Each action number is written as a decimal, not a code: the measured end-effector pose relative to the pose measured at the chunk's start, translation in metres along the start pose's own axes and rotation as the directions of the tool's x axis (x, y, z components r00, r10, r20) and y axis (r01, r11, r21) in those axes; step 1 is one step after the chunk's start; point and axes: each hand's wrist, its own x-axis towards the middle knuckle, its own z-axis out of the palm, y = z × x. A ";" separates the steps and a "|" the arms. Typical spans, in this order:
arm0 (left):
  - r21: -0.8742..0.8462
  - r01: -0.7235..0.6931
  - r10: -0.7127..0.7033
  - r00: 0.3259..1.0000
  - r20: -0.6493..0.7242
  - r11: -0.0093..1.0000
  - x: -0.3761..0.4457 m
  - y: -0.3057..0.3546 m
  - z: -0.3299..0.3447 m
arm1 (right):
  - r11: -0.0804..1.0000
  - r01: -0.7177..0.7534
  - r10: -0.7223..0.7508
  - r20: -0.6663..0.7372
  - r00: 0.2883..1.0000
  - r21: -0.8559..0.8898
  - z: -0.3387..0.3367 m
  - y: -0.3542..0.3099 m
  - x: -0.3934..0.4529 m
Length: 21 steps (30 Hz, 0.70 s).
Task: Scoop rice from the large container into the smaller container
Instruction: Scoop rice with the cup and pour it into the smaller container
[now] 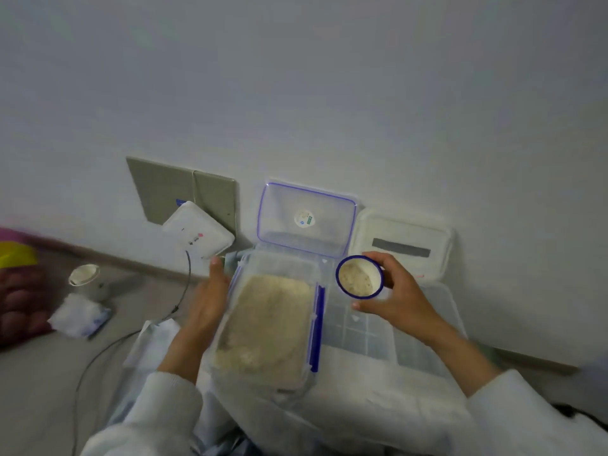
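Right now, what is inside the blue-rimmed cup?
The blue-rimmed cup, held in the right hand, holds some rice on its bottom. Its outer base is hidden by the fingers.

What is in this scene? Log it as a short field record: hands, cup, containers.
left hand: open, fingers straight against the left wall of the rice container
right hand: grips the blue-rimmed cup
cup contents: some rice inside
rice container: open, rice inside, its lid leaning on the wall
cup position: held right of the rice container
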 end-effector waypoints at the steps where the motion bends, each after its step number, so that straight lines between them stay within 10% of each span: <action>1: 0.006 -0.003 0.003 1.000 -0.002 1.000 -0.001 0.003 0.001 | 1.000 -0.006 0.006 -0.022 1.000 -0.004 -0.011 0.005 -0.004; 21: 0.130 0.018 -0.006 0.996 -0.088 0.991 0.003 0.006 0.034 | 0.906 -0.112 0.002 -0.259 0.966 -0.408 -0.123 0.082 -0.071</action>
